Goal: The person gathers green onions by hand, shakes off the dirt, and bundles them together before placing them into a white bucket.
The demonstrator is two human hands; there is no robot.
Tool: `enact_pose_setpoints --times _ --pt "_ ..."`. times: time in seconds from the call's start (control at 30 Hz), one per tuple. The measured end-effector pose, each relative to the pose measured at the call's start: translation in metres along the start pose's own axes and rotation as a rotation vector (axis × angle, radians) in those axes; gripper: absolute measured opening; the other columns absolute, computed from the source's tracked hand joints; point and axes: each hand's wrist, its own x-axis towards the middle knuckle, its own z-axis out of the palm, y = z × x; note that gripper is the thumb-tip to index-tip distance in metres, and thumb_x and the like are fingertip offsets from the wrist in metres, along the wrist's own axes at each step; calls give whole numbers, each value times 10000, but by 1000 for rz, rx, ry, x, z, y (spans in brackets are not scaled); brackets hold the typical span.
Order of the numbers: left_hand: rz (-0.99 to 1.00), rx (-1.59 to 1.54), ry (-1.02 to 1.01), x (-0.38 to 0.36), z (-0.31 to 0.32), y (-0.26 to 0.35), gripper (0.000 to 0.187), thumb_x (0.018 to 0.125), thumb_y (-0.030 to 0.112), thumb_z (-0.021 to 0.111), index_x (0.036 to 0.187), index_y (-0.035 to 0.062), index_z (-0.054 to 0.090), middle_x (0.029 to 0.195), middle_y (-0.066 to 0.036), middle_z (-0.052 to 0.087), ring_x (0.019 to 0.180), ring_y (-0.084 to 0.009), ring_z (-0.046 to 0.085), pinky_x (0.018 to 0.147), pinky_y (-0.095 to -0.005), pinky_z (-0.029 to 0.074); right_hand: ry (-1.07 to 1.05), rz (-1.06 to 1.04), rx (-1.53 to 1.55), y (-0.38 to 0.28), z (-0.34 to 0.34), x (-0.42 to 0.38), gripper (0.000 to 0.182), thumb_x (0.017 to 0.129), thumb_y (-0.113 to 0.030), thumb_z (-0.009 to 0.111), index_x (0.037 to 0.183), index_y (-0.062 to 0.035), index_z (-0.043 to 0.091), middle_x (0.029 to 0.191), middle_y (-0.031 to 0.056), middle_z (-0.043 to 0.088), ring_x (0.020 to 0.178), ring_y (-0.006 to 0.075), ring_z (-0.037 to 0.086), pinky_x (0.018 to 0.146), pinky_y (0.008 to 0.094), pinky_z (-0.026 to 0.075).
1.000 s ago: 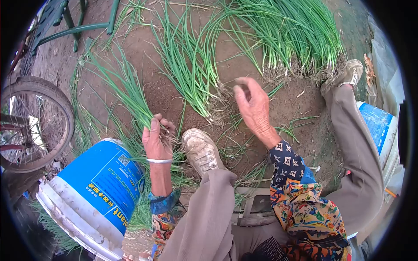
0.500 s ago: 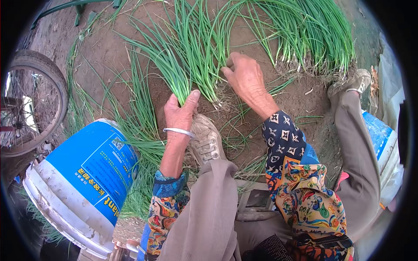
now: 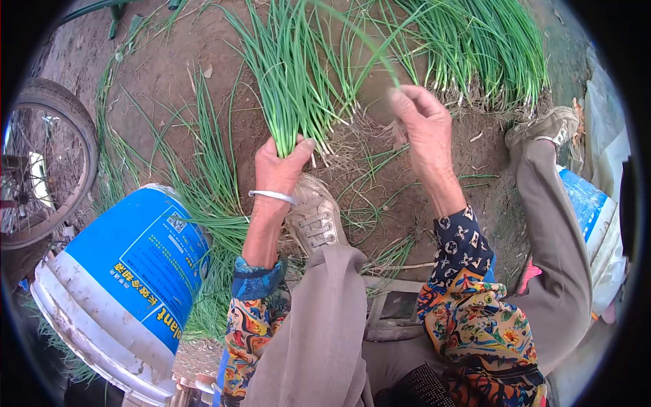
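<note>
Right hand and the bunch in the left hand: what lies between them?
In the head view, other green stalks with pale, rooted ends lie between them, on brown soil.

Blue bucket (image 3: 129, 261): smooth plastic, slight sheen, grimy white rim (image 3: 98, 349). Up-left of it: bike tyre (image 3: 88, 140), matt rubber, dusty. Above it: bare soil (image 3: 169, 74), matt, crumbly. Right of it: green onions (image 3: 281, 85), smooth leaves, light gloss, rough fibrous roots (image 3: 332, 154); bracelet (image 3: 273, 196), smooth, shiny; shoe (image 3: 315, 216), scuffed, dirty; trousers (image 3: 319, 312), matt cloth; printed sleeve (image 3: 481, 319), creased cloth. Far right of it: plastic sheet (image 3: 605, 122), wrinkled.
</note>
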Motion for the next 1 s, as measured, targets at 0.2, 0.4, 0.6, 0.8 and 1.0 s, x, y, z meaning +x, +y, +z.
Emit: enact_pose_setpoints --times 0.2,0.4,0.6,0.8,1.0 --pt "-27 -356 -2 -5 -23 7 144 869 156 647 948 85 550 704 2 595 499 -35 470 402 -172 351 101 -38 16 9 14 -26 162 877 -152 657 987 -36 628 762 -12 622 544 18 506 458 166 403" --pt "-74 -212 52 -8 -24 3 149 865 205 669 926 108 572 702 9 601 528 -33 510 409 -173 371 -351 -162 -715 31 47 -41 234 749 -139 707 877 31 610 808 175 635 728 328 628 692 407 503" --pt "-98 -240 78 -12 -26 8 188 845 218 698 913 97 571 662 29 548 499 -44 470 405 -187 347 -324 -22 -705 32 49 -37 189 764 -110 652 865 42 605 758 202 630 749 373 625 704 425 493" --pt "43 -613 -24 -30 -26 13 155 908 204 617 910 63 552 617 24 445 469 -62 375 393 -206 290 -376 -237 -595 28 56 -58 168 789 -95 651 898 25 607 821 179 606 767 348 611 694 403 491" --pt "157 -726 9 -31 -32 25 224 967 256 512 922 40 550 635 -7 467 485 -83 371 417 -216 298 -397 -389 -636 37 62 -60 162 800 -81 644 930 11 611 870 182 587 791 376 596 722 442 495"
